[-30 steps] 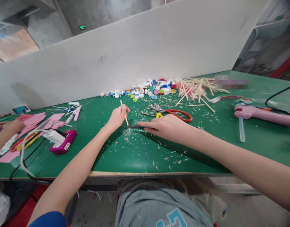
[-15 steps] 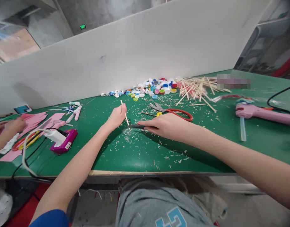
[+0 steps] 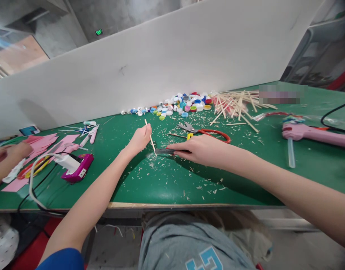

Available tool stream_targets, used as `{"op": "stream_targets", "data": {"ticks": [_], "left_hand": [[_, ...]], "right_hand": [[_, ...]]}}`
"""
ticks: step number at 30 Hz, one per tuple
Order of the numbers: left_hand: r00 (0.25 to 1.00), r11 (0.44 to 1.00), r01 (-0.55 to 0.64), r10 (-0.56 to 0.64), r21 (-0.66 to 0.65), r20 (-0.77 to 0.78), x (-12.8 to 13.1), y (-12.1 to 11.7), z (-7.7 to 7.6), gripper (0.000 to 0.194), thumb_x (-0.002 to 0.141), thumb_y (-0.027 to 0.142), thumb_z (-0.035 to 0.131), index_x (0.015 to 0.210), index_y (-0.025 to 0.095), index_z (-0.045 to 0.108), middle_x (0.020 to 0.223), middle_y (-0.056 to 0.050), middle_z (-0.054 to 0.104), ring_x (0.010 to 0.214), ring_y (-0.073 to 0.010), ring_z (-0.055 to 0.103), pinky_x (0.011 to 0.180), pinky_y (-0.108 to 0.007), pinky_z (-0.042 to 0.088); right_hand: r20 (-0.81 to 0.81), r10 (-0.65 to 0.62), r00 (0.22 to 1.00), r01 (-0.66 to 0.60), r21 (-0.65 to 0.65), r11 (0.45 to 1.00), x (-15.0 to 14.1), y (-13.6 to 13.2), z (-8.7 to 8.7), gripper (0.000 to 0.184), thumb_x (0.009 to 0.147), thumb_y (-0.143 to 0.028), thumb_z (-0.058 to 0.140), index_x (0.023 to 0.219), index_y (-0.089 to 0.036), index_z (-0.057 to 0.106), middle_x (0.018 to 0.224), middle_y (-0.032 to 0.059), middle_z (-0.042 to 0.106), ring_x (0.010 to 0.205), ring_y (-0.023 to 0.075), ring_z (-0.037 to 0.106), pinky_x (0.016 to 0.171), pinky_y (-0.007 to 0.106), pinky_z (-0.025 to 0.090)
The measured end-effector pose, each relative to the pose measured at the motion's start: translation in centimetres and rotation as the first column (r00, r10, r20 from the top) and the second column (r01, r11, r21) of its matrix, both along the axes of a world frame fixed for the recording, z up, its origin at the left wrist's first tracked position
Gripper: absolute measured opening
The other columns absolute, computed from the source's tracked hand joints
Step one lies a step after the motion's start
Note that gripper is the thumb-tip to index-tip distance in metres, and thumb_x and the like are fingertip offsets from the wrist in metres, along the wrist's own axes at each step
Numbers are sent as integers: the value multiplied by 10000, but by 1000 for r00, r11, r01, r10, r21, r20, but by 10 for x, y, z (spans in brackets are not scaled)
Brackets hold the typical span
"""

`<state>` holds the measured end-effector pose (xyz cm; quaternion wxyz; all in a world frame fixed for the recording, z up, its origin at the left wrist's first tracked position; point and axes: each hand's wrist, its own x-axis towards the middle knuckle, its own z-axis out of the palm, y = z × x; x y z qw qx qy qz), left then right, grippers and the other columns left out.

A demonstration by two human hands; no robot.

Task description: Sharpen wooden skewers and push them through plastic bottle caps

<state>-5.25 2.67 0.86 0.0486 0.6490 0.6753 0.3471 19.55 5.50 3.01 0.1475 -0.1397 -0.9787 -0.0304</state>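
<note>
My left hand (image 3: 139, 140) is closed in a pinch around a thin wooden stick (image 3: 152, 143), held slanting with its lower end near the tabletop. My right hand (image 3: 199, 149) is wrapped round a knife (image 3: 163, 151); its dark blade points left and touches the stick near the lower end. The knife's handle is hidden in the fingers. Pale wood shavings (image 3: 152, 165) lie under and around both hands. Just beyond my right hand rest red-handled scissors (image 3: 214, 132) and a small yellow piece (image 3: 189, 136), partly covered by the hand.
Bottle caps (image 3: 186, 103) and a heap of wooden sticks (image 3: 236, 103) lie along the white partition (image 3: 161, 63). At right is a pink glue gun (image 3: 309, 133). A purple power adapter (image 3: 78, 168) with cables stands left. Another person's hand (image 3: 19, 152) is by pink paper (image 3: 43, 144).
The view has shifted slightly, so everything sits a little further right. Both hands keep their grips on the stick and knife; the blade stays at the stick's lower end.
</note>
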Motion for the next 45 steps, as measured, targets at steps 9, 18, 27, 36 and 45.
{"op": "stream_targets", "data": {"ticks": [9, 18, 27, 36, 45], "left_hand": [[1000, 1000, 7, -7, 7, 4, 2, -2, 2, 541, 941, 517, 159, 580, 195, 400, 489, 9, 454, 502, -111, 447, 570, -256, 345], [1000, 1000, 6, -6, 7, -1, 2, -3, 2, 522, 950, 477, 176, 575, 198, 408, 483, 6, 475, 493, -112, 462, 559, -255, 360], [1000, 1000, -4, 4, -5, -16, 3, -4, 5, 489, 951, 460, 184, 597, 202, 401, 501, 9, 470, 516, -120, 458, 587, -267, 355], [1000, 1000, 19, -19, 4, -19, 4, -3, 4, 495, 949, 477, 168, 623, 200, 418, 508, 6, 484, 509, -120, 466, 577, -262, 360], [1000, 1000, 5, -5, -5, -12, 4, -3, 4, 503, 940, 508, 166, 644, 199, 430, 512, 11, 475, 496, -120, 450, 568, -263, 358]], "right_hand": [[18, 6, 1000, -5, -19, 1000, 1, -1, -1, 333, 936, -348, 443, 1229, -363, 602, 676, -10, 643, 485, 95, 471, 461, 232, 230], [9, 2, 1000, -1, -134, 991, 3, 3, -7, 327, 941, -375, 442, 1229, -375, 595, 742, -19, 680, 523, 98, 507, 484, 222, 278], [-17, -14, 1000, 12, -119, 993, 3, 2, -3, 352, 954, -359, 420, 1278, -362, 559, 726, -19, 674, 525, 94, 499, 496, 220, 285], [46, -23, 999, 18, 102, 995, 1, 5, -4, 364, 956, -335, 410, 1291, -382, 545, 740, -1, 662, 523, 100, 491, 462, 237, 194], [33, -43, 999, 44, -26, 999, 1, 1, -1, 342, 946, -353, 434, 1254, -373, 580, 684, -13, 660, 510, 103, 500, 473, 222, 251]]}}
